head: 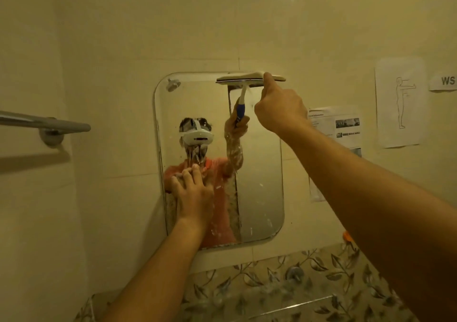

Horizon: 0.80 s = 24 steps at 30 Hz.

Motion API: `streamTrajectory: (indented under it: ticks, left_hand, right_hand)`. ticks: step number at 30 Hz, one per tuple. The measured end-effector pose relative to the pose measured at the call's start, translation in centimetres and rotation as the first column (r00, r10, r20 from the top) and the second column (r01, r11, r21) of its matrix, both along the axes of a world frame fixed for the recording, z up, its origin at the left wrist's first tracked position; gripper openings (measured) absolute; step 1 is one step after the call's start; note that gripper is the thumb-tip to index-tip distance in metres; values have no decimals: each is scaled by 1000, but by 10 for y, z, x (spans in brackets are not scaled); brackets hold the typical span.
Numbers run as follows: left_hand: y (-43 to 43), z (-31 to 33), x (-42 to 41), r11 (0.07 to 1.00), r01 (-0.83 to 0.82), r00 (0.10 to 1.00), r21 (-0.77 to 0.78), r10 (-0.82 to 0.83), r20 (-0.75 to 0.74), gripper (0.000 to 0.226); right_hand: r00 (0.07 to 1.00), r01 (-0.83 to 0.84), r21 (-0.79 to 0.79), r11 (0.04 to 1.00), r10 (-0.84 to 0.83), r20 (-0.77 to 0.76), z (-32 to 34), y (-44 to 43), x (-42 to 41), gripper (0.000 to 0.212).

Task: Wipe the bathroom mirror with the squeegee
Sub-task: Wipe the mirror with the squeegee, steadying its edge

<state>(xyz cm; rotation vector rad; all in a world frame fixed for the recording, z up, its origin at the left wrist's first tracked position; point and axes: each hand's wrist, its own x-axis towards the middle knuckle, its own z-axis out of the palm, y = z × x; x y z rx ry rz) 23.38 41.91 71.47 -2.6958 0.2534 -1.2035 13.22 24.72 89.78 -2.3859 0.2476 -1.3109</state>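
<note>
A rounded rectangular mirror [262, 163] hangs on the pale tiled wall, with streaks and drops of foam on its left and middle parts. My right hand [279, 106] is raised and shut on the squeegee [249, 77]. The squeegee's white blade lies flat against the mirror's top edge at the right. Its blue and white handle shows mostly as a reflection in the glass. My left hand [194, 194] presses flat on the mirror's lower left part with fingers apart. The glass reflects a person in an orange shirt wearing a headset.
A metal towel bar [47, 124] sticks out from the left wall. Paper sheets [398, 101] are taped to the wall right of the mirror. Below the mirror runs a leaf-patterned tile band [272, 287] with a metal fitting and a thin rail.
</note>
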Motion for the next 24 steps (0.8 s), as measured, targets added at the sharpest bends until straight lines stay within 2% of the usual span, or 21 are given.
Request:
streamTrajectory:
  ticks: [2, 5, 7, 13, 17, 19, 24]
  left_hand:
    - [0, -2, 3, 1000, -5, 1000, 6, 5, 1, 63]
    - [2, -4, 11, 999, -21, 1000, 27, 21, -9, 94]
    - [2, -4, 14, 999, -21, 1000, 32, 21, -6, 105]
    - [0, -6, 13, 999, -17, 999, 30, 16, 34, 97]
    - [0, -5, 8, 999, -28, 999, 44, 26, 40, 91]
    - [-1, -4, 7, 999, -22, 999, 33, 21, 32, 84]
    - [-2, -2, 7, 1000, -19, 1000, 20, 18, 14, 85]
  right_hand:
    - [1000, -5, 10, 1000, 6, -17, -12, 1, -1, 67]
    - [999, -2, 43, 999, 4, -45, -32, 4, -6, 66]
    - [998, -3, 71, 997, 7, -60, -47, 6, -10, 63]
    - [995, -29, 140, 990, 42, -94, -104, 7, -20, 56]
    - [990, 14, 134, 991, 5, -139, -114, 2, -23, 51]
    - [996, -3, 143, 990, 15, -86, -108, -2, -26, 46]
    - [992, -101, 182, 978, 85, 97, -64, -13, -21, 42]
